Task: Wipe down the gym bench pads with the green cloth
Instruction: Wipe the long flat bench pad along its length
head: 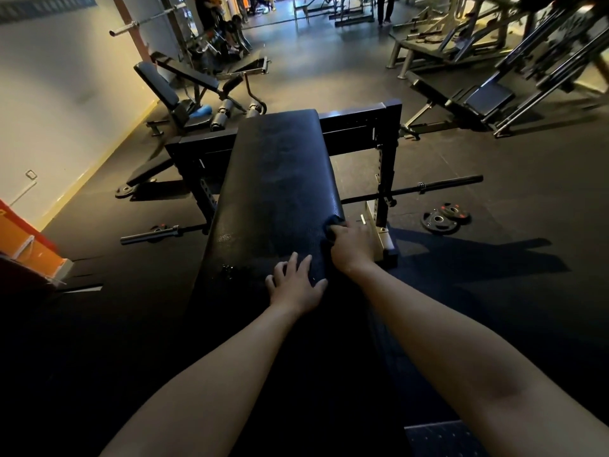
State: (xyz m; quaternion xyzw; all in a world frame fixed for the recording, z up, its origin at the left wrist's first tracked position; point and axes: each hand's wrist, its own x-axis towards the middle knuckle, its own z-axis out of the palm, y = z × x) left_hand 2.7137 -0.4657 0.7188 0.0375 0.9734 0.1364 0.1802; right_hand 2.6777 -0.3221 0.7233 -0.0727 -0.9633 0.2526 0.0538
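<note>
A long black bench pad (276, 179) runs away from me down the middle of the view. My right hand (352, 247) grips a dark bunched cloth (334, 225) at the pad's right edge; in this dim light its colour is hard to tell. My left hand (295, 285) rests flat on the pad's near part, fingers spread, just left of the right hand. Small wet-looking patches shine on the pad left of my left hand.
A barbell (428, 188) lies on the floor under the bench, with weight plates (443, 219) to the right. The bench rack frame (385, 153) stands behind the pad. An incline bench (171, 90) stands at the left wall, machines at the right, people far back.
</note>
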